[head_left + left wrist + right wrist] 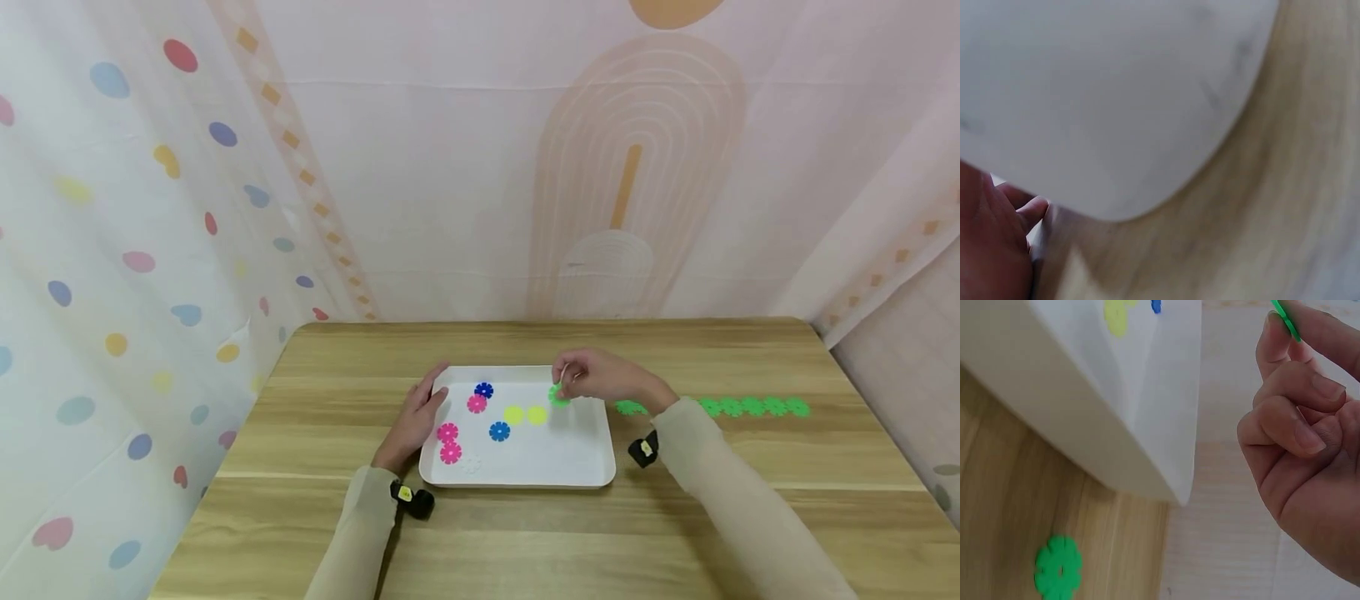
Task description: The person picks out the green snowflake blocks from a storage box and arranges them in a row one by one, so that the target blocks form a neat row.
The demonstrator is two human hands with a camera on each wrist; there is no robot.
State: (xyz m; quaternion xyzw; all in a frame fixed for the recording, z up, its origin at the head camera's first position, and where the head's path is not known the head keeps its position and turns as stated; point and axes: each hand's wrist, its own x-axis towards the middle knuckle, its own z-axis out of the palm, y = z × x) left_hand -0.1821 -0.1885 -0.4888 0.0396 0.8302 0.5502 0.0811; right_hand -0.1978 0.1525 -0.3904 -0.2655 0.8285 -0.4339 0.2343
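Observation:
My right hand is over the tray's far right corner. Its thumb and index finger pinch a green flower-shaped disc, with the other fingers curled in. At the left side of the white tray, my left hand holds the rim, thumb lying over the edge. In the left wrist view the tray wall fills much of the picture and partly hides that hand. Inside the tray lie several pink discs, two yellow discs, two blue discs and a pale white one.
Right of the tray, a row of green discs runs along the wooden table, partly hidden by my right wrist. A patterned curtain hangs behind the table's far edge and along the left. Each wrist wears a small black camera.

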